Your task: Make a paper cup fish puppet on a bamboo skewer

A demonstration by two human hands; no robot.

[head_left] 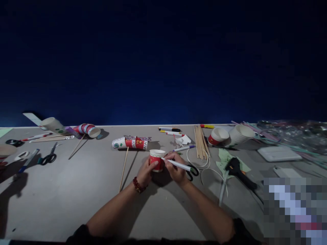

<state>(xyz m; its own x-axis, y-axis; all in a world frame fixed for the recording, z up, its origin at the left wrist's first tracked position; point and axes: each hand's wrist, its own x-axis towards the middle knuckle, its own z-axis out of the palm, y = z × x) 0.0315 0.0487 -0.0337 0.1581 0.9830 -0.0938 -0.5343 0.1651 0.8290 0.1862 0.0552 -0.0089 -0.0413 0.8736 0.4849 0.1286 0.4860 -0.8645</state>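
Observation:
A small red and white paper cup (156, 158) stands upright on the grey table (76, 190). My left hand (146, 172) is wrapped round its left side, and a red bead bracelet (138, 185) sits on that wrist. My right hand (176, 169) grips a white marker (178, 165) whose tip touches the cup's right side. Black-handled scissors (191, 172) lie partly under my right hand.
Behind the cup lies a decorated cup figure on a stick (130, 143). Wooden sticks (200, 145), markers (170, 130), two paper cups (230, 135) and a black glue gun (238, 172) lie to the right. More cups (87, 130) and scissors (48, 157) lie left.

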